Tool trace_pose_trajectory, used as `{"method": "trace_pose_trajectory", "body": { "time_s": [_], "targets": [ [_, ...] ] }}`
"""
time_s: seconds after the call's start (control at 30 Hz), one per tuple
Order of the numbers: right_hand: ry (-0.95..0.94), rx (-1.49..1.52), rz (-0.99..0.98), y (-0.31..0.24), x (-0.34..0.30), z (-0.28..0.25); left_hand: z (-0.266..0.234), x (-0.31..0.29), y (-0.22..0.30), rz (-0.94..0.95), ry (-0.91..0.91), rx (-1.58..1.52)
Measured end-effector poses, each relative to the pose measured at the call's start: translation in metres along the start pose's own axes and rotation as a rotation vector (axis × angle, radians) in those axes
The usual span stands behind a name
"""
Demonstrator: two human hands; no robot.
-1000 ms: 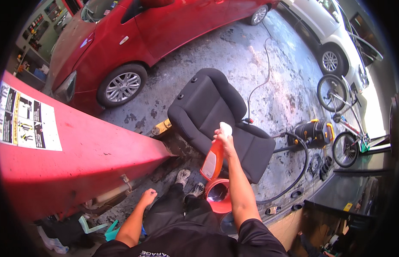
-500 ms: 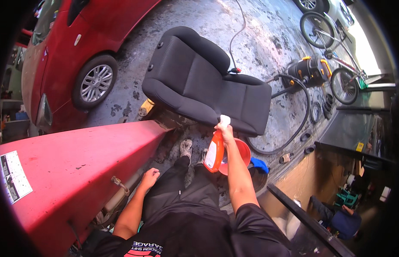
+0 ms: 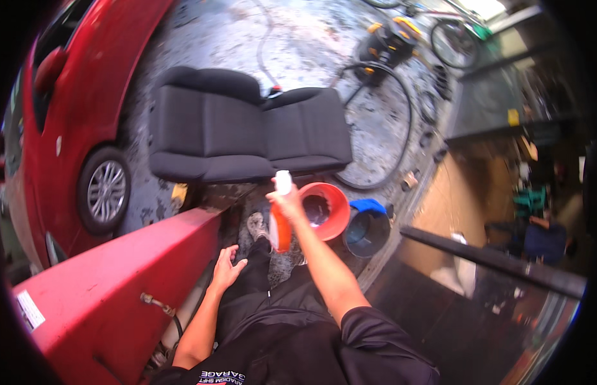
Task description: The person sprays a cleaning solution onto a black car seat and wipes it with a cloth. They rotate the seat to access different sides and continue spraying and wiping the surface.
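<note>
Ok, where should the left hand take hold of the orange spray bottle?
Likely around the lower body of the spray bottle, coming from the person's left: the right hand wraps it just under the white spray head, leaving the body below uncovered, and the open, empty left hand is on that side.

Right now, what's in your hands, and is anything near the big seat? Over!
Right hand gripping orange spray bottle. Left hand empty, open. Dark car seat ahead. Possible obstacle: red bucket near its closer edge, right of the bottle.
</note>
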State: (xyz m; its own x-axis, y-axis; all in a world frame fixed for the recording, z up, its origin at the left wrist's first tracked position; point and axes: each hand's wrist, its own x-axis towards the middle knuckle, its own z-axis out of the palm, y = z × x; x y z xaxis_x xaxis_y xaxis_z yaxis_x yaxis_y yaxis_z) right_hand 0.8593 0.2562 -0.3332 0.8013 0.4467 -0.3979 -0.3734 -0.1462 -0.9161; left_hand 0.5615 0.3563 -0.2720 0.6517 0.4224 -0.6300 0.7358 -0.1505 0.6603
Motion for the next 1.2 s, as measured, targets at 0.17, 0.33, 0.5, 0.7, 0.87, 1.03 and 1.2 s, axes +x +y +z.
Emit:
{"method": "trace_pose_trajectory", "body": {
  "time_s": [0.17, 0.33, 0.5, 0.7, 0.87, 1.03, 1.2],
  "targets": [
    [0.081, -0.283, -0.291, -0.073, -0.114, -0.015, 0.05, -0.002, 0.122, 0.554, -0.011, 0.096],
    [0.169, -0.221, -0.455, -0.093, -0.196, -0.102, 0.138, -0.041, 0.196, 0.719, -0.066, -0.171],
    [-0.042, -0.363, -0.442, -0.082, -0.275, -0.219, 0.227, -0.073, 0.231, 0.916, -0.044, -0.111],
    [0.014, -0.397, -0.334, -0.103, -0.396, -0.372, 0.301, -0.101, 0.281, 0.666, -0.197, -0.429],
    [0.459, 0.031, 0.032, -0.035, -0.479, -0.501, 0.352, -0.121, 0.352, 0.856, -0.07, -0.404],
    [0.785, 0.101, 0.24, -0.04, -0.551, -0.571, 0.375, -0.116, 0.399, 0.879, -0.12, -0.293],
    [0.918, 0.185, 0.243, -0.063, -0.575, -0.591, 0.398, -0.081, 0.438, 0.899, 0.057, -0.492]
  ]
}}
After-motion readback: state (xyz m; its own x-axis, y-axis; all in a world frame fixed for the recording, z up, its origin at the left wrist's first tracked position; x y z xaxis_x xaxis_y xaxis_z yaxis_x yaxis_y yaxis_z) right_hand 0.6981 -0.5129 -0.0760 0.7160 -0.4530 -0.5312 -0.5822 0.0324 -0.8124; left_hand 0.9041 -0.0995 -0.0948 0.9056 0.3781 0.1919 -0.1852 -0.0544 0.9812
